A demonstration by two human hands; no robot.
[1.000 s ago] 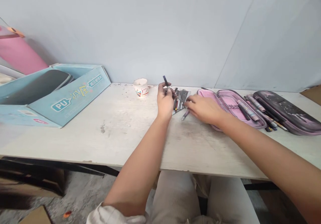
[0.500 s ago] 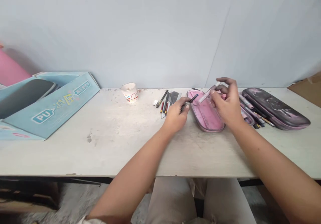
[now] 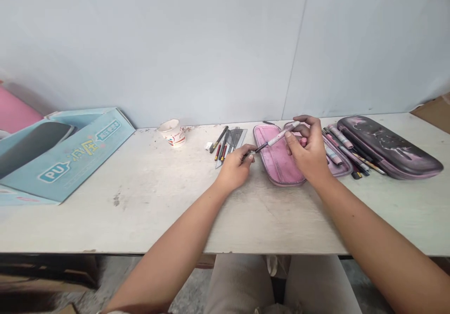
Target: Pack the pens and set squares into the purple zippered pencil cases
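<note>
Pencil case [image 3: 279, 164]: plain pink. Second case [image 3: 386, 147]: near-black, pink swirls. Box [image 3: 82, 164]: pale blue, yellow lettering. Cup [image 3: 172, 133]: white, red-blue print.

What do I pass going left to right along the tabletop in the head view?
Light-blue cardboard box, white paper cup, slim black pen, pink padded pouch, dark purple hard-shell case.

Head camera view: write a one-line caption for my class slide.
Left hand holds a dark pen, right hand a pink pen, over a pink pencil case.

Pink pencil case [image 3: 277, 168] under right hand [image 3: 309, 154], pens [image 3: 218, 139] behind left hand [image 3: 234, 168]
</note>
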